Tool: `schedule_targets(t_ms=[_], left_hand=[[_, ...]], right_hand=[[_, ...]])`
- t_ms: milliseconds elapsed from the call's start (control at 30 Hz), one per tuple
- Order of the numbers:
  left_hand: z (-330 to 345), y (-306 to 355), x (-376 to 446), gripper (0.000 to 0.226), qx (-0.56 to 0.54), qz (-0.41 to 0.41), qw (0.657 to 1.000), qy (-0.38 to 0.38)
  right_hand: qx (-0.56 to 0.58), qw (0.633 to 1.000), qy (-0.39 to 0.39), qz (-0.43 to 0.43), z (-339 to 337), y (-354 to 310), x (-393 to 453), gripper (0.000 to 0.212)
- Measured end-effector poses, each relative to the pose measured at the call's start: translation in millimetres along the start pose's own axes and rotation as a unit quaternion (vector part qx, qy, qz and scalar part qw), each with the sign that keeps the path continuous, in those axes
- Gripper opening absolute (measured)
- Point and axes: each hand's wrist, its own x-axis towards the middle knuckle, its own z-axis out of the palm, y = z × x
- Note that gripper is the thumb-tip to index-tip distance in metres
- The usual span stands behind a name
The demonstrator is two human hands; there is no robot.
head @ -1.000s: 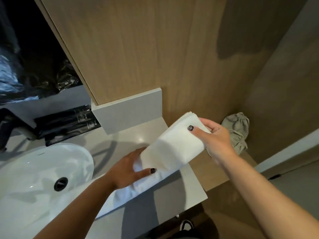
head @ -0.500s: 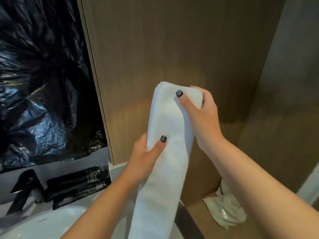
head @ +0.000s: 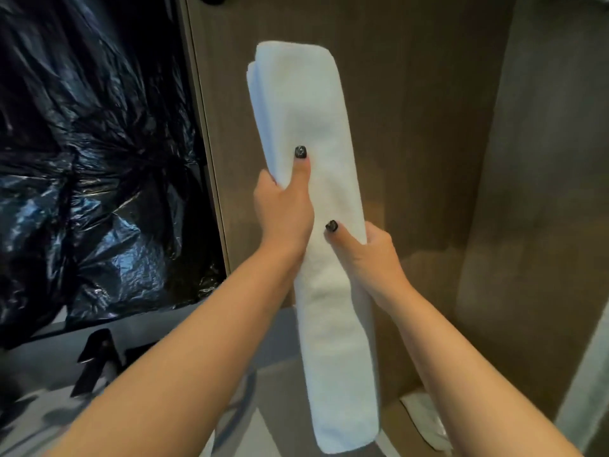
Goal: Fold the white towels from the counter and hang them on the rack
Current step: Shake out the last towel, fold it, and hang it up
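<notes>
Against the wood wall (head: 412, 127) your folded towel (head: 306, 110) stands long-axis upright, left hand (head: 285, 209) gripping above your right hand (head: 365, 252), both clasped around it.

white towel (head: 316, 133), folded long, held upright

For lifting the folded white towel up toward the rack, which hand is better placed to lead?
Probably the left hand. It grips the long folded white terry towel higher, nearer its top fold, so it can steer that end. The right hand holds lower, steadying the hanging length. No rack is clearly visible.
</notes>
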Motion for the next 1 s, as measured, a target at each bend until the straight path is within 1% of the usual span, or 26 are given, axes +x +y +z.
schedule_targets(t_ms=[67,167,300,400,500,567,633,767,800,900,1000], left_hand=[[2,15,0,0.030,-0.006,0.008,1.000,0.009],[4,33,-4,0.030,0.001,0.010,1.000,0.007],[15,55,-16,0.030,0.014,0.016,1.000,0.010],[24,74,-24,0.034,0.020,0.005,1.000,0.008],[30,83,-40,0.037,0.029,-0.012,0.999,0.009],[32,87,-58,0.036,0.036,-0.018,0.999,0.014],[34,92,-77,0.036,0.024,-0.025,0.999,0.010],[39,106,-109,0.040,0.010,-0.040,0.999,-0.005],[41,110,-115,0.042,0.013,-0.038,0.999,-0.011],[46,126,-129,0.043,0.016,-0.028,0.999,-0.032],[50,144,-139,0.046,-0.002,-0.018,0.998,-0.065]], right_hand=[[0.016,0.998,-0.044,0.030,-6,3,-13,0.034],[0.032,0.994,-0.079,0.065,-16,5,-33,0.040],[0.010,0.982,-0.132,0.136,-32,18,-72,0.052],[0.004,0.972,-0.147,0.183,-51,26,-108,0.056],[0.022,0.965,-0.156,0.209,-76,21,-144,0.057],[0.015,0.961,-0.166,0.220,-91,15,-172,0.060],[0.010,0.962,-0.156,0.223,-104,9,-197,0.061],[0.005,0.968,-0.118,0.223,-123,3,-236,0.053],[0.000,0.967,-0.123,0.224,-127,3,-246,0.058],[-0.005,0.965,-0.141,0.221,-138,0,-268,0.087],[-0.015,0.965,-0.166,0.201,-154,-14,-264,0.091]])
